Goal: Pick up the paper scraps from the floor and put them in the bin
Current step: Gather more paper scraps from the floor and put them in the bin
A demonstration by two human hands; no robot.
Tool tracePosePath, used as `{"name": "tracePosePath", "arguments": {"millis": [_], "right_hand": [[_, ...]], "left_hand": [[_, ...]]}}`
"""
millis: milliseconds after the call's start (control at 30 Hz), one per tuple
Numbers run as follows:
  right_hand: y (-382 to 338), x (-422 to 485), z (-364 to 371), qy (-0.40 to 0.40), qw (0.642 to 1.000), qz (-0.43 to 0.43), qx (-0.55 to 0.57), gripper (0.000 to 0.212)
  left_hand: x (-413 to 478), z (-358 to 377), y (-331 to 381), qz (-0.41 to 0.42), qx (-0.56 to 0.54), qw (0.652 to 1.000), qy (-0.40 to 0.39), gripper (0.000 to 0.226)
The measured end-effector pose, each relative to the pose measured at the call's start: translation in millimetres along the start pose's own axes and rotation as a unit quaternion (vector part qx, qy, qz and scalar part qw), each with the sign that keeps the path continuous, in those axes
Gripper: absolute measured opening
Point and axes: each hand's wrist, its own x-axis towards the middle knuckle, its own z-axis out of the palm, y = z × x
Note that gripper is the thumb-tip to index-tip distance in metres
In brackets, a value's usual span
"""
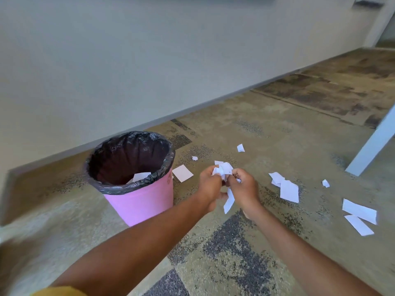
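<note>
Both the left hand (pixel 210 184) and right hand (pixel 245 188) pinched a crumpled white paper wad (pixel 223 170) just right of the round pink bin (pixel 141 201), lined with glossy black plastic. Flat scraps (pixel 289 190) lay on the mottled carpet (pixel 235 253).

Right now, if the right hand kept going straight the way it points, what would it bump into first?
Probably the left hand, which grips the same crumpled paper wad as the right hand. Past that lies the square scrap beside the pink bin, though depth is hard to judge.
</note>
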Motion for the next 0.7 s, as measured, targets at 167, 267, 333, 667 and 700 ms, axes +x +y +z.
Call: {"name": "tracePosePath", "arguments": {"millis": [167,267,333,667,700], "right_hand": [[-60,-5,15,0.037,0.998,-0.04,0.024,0.012],[-97,-8,35,0.033,0.996,-0.066,0.052,0.012],[-125,-11,51,0.029,0.994,-0.087,0.067,0.011],[-212,-26,157,-0.087,0.975,-0.048,0.201,0.007],[-211,-27,165,-0.099,0.974,-0.03,0.203,0.007]], "left_hand": [[-22,-10,48,0.037,-0.052,0.997,0.033,0.037],[-38,-31,83,0.07,-0.08,0.992,0.064,0.041],[-45,-51,103,0.09,-0.092,0.988,0.083,0.043],[-54,-163,164,0.169,-0.09,0.963,0.192,0.044],[-52,-171,163,0.166,-0.083,0.964,0.193,0.044]]}}
